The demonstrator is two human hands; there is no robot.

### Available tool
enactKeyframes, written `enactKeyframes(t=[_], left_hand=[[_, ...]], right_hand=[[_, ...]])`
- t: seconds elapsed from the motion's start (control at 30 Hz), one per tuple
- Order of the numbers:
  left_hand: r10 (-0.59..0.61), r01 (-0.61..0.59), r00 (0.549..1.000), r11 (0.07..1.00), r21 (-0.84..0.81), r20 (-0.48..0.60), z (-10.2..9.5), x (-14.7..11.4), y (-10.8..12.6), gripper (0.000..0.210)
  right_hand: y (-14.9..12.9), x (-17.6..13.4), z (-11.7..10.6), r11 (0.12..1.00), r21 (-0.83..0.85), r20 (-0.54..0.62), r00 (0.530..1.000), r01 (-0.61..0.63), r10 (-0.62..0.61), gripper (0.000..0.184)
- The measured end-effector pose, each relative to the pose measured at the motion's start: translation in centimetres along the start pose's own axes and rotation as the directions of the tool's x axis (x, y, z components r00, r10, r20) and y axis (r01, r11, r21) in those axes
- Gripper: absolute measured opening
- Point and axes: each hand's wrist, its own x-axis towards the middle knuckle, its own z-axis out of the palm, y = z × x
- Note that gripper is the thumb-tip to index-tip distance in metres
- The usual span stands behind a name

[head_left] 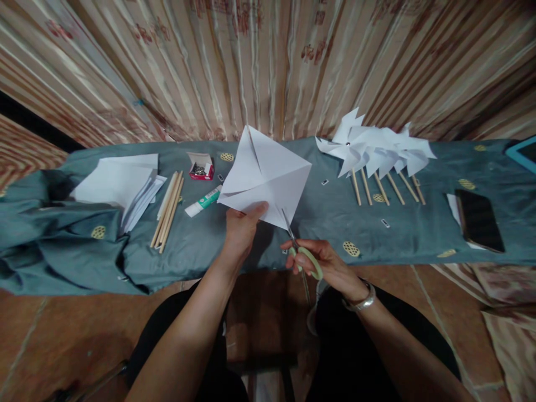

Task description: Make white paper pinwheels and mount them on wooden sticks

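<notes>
My left hand (245,226) grips a white square sheet of paper (285,173) by its near edge, thumb on top. Creases run across the sheet, and slits are cut in from its far and left corners. Scissors (310,262) with pale green handles are in my right hand (324,259), fingers through the loops. Their blades lie at the sheet's near corner, one showing on top of the paper. A glue stick (204,202) with a green label rests just left of the paper.
Paper pinwheels (368,145) on wooden sticks lie to the right, with a phone (479,220) beyond. Leftward are loose wooden sticks (167,215), a small red box (201,167) of metal pieces and stacked paper (121,184). A grey-green cloth (259,262) covers the table before a striped curtain (268,67).
</notes>
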Motion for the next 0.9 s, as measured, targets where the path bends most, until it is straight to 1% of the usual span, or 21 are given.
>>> enactKeyframes(t=[0.13,0.3,0.5,0.7,0.9], left_hand=[[-0.007,0.007,1.000,1.000,-0.001,-0.006,-0.13,0.03,-0.03,0.035],[0.005,-0.004,1.000,1.000,0.023,-0.011,-0.26,0.14,-0.19,0.036],[0.001,0.000,1.000,0.999,0.035,-0.021,-0.36,0.21,-0.32,0.038],[-0.006,0.007,1.000,0.999,0.035,-0.029,-0.35,0.13,-0.20,0.038],[0.003,-0.002,1.000,0.999,0.035,-0.022,-0.44,0.20,-0.26,0.035]], right_hand=[[0.14,0.00,0.03,0.999,0.026,-0.011,1.000,-0.026,0.026,0.047],[0.68,0.14,-0.07,0.999,0.027,-0.020,1.000,-0.021,0.022,0.047],[0.31,0.09,0.06,0.998,0.049,-0.031,0.999,-0.041,0.043,0.049],[0.05,-0.01,0.20,0.998,0.057,-0.038,0.999,-0.036,0.038,0.046],[0.56,0.08,0.10,0.997,0.071,-0.034,0.999,-0.040,0.042,0.043]])
